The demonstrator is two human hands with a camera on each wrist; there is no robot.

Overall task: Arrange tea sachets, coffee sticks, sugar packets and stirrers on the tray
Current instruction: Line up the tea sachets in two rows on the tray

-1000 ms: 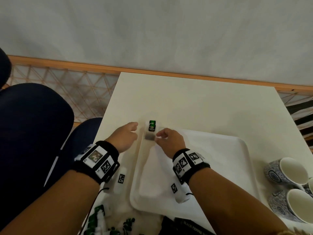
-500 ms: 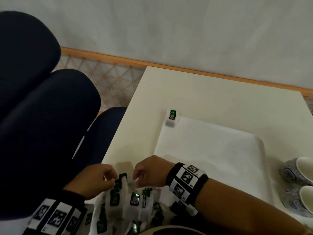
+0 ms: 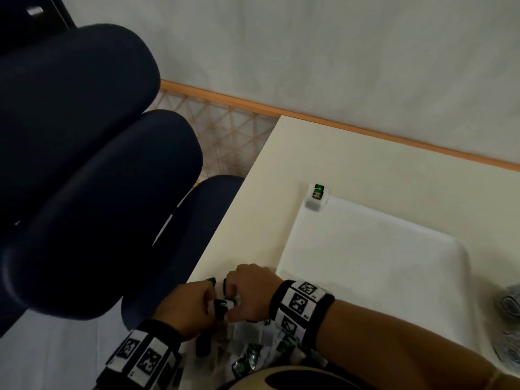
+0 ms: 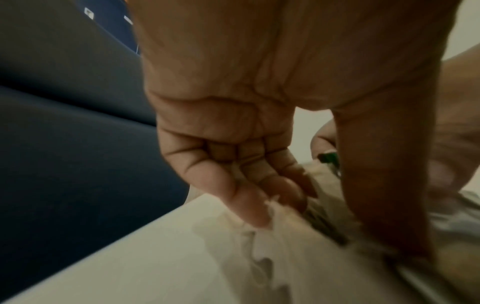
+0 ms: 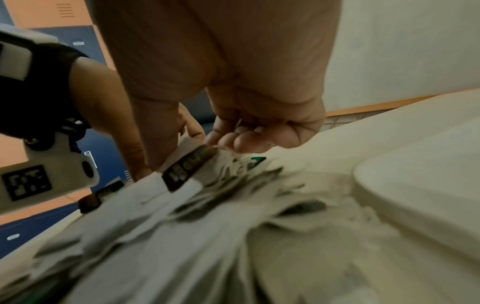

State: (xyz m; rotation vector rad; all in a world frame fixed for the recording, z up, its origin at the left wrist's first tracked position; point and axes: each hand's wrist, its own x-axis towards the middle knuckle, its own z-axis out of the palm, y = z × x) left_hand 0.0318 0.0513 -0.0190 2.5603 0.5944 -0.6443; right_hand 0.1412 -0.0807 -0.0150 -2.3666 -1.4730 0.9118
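Note:
A heap of white tea sachets (image 3: 253,353) with green-black labels lies at the table's near-left corner. Both hands are in it, close together. My left hand (image 3: 209,298) pinches sachets (image 4: 322,224) between thumb and curled fingers (image 4: 262,185). My right hand (image 3: 232,294) holds a labelled sachet (image 5: 191,167) between thumb and curled fingers (image 5: 241,142). The white tray (image 3: 380,263) lies just right of the hands. One sachet (image 3: 316,197) stands at its far-left corner. Motion blurs both wrist views.
Dark blue chairs (image 3: 84,164) stand close against the table's left edge. Patterned cups (image 3: 509,305) sit at the right edge of the view, beyond the tray. The cream table (image 3: 365,164) runs back to a wood-trimmed wall.
Both hands left the tray's far-left corner, where one sachet stays, and came back to the heap. They have since drawn together on sachets. The head view swung left.

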